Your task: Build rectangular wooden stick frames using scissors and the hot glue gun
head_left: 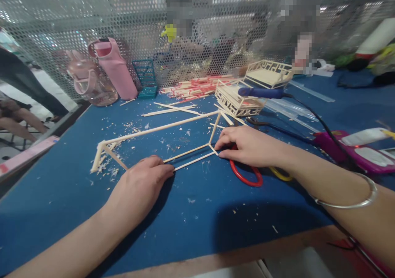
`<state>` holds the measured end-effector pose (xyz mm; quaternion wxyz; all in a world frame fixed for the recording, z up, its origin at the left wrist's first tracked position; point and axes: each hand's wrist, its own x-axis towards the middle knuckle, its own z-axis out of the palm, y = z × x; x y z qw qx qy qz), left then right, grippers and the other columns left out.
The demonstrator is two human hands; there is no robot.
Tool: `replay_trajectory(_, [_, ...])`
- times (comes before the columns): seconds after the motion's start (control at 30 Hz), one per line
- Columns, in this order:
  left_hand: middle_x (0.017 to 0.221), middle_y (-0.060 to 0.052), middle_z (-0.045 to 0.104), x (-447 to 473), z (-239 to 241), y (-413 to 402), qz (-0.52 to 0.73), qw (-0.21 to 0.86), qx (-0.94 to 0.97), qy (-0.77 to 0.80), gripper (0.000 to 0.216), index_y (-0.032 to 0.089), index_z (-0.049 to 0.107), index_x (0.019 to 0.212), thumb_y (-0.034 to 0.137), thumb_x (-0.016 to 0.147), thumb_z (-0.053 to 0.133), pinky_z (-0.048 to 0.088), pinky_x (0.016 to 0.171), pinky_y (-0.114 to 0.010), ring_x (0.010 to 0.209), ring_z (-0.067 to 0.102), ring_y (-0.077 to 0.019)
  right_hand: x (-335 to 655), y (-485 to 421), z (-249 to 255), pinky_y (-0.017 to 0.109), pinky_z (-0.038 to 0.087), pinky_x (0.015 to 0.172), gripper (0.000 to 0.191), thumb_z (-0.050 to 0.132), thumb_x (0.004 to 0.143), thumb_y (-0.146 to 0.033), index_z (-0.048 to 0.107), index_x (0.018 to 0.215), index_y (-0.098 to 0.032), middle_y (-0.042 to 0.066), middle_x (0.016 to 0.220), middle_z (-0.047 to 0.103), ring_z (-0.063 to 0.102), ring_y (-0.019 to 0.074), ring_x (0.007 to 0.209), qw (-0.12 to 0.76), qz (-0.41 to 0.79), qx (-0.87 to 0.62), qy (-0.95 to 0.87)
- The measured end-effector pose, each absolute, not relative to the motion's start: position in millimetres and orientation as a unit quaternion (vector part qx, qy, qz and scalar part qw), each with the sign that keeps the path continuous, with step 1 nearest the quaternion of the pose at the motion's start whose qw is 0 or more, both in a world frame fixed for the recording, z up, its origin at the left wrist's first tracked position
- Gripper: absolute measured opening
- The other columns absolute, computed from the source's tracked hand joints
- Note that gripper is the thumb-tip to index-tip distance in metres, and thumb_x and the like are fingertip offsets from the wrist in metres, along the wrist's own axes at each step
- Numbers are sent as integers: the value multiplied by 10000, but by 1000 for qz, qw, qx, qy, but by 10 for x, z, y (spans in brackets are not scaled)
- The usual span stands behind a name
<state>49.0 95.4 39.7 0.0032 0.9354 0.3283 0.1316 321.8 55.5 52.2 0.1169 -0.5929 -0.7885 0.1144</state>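
A frame of thin wooden sticks [163, 126] lies on the blue tabletop, its long sides running left to right. My left hand [144, 180] is closed over the near side, fingers pressed on the sticks; part of the frame is hidden beneath it. At the frame's near right corner, my right hand [239, 144] pinches a short stick [213, 149] that joins the two near sticks. Red-handled scissors [247, 179] lie partly under my right hand and wrist. The left end of the frame has a short stick bundle [98, 156] standing out toward me.
Small wooden models [239, 99] stand at the back right, with a blue glue gun [262, 92] against one. Loose sticks [197, 86] are piled behind the frame. A pink bottle [115, 70] and a clear jug [92, 84] stand back left. A purple phone-like device [364, 152] lies right.
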Motion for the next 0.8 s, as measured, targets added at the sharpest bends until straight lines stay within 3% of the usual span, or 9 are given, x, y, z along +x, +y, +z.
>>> replay_trajectory(0.2, [825,-46,699,503,384,967,122,-34,942,311,384,228,739,903,278,939,360,511,638,-280,732,656,-183,3216,562,486,294,482,765,182,586,831,-239,745,914,-209,44,901,688,636,177,815,118,109,-584,-795])
replay_trajectory(0.47, [837,-45,705,276,463,692,220,-88,920,313,341,199,715,912,343,945,408,534,661,-276,718,660,-168,3205,515,531,298,483,703,149,628,787,-271,720,876,-194,30,847,707,642,181,764,121,108,-602,-781])
replay_trajectory(0.67, [739,4,717,-236,524,446,236,-42,862,447,299,249,699,796,431,897,483,534,603,-234,640,669,-139,3234,515,369,328,502,727,217,558,833,-272,740,923,-197,57,878,729,672,198,781,193,72,-521,-828])
replay_trajectory(0.8, [779,-21,740,-251,485,537,225,1,851,474,323,227,722,849,456,877,497,549,634,-258,673,687,-161,3205,545,246,338,521,700,251,524,868,-293,758,889,-204,62,847,739,682,201,738,218,43,-499,-838])
